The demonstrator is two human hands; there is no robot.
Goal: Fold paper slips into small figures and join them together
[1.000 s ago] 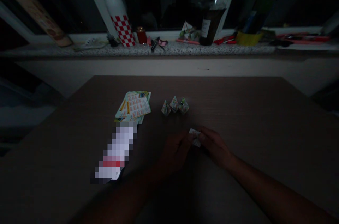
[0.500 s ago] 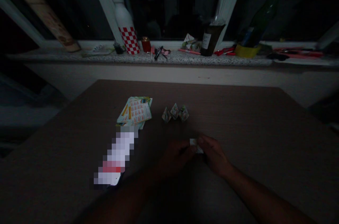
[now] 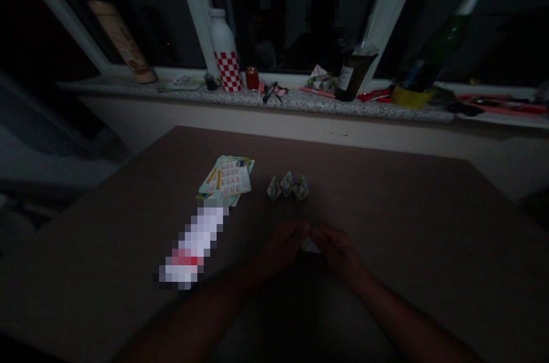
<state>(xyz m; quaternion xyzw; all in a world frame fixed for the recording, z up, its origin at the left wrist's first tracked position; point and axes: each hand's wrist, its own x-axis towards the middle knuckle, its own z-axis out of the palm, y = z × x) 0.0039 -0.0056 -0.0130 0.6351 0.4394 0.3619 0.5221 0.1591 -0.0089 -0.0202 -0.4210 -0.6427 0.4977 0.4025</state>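
Your left hand [image 3: 281, 246] and your right hand [image 3: 341, 248] meet in front of you over the dark desk [image 3: 420, 220], their fingertips close together. Between them you hold a small pale piece of paper [image 3: 309, 246], low in the middle of your view. The fingers of both hands are drawn in narrow around it, and they cover most of it, so its folds are hard to make out in the dim light. You cannot tell whether it touches the desk.

Just beyond your hands, three folded paper shapes [image 3: 287, 184] stand close together in a row. To their left lies a loose, overlapping pile of printed sheets [image 3: 229, 180], and nearer to you, at the pile's lower edge, is a bright oblong [image 3: 195, 243], blurred into blocks.

Past the desk, the speckled windowsill [image 3: 300, 106] carries a white bottle with red checks [image 3: 225, 57], a small red jar [image 3: 252, 78], a dark cup with a pale label [image 3: 355, 74] and, farther right, a green bottle [image 3: 446, 40] leaning to the right by a yellow item [image 3: 410, 98].
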